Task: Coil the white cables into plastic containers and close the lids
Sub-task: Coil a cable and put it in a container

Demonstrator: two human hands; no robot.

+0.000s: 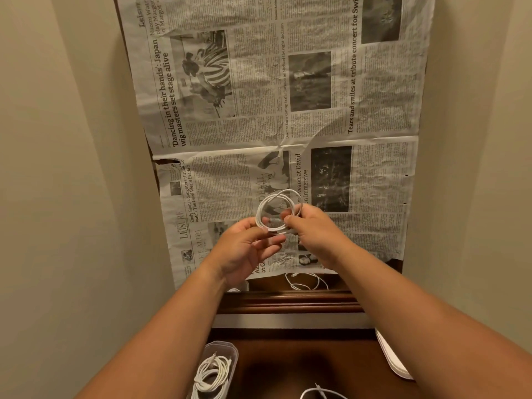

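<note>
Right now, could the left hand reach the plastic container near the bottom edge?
Probably yes: the container sits just below the left forearm with nothing between. But the left hand grips the coiled cable together with the right hand, so it isn't free.

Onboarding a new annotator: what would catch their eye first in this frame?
The white cable coil, held mid-frame between the left hand and right hand above the spread newspaper. Next, the clear plastic container at the bottom edge, open, with coiled cables inside, and a loose cable lying by the newspaper's near edge.
</note>
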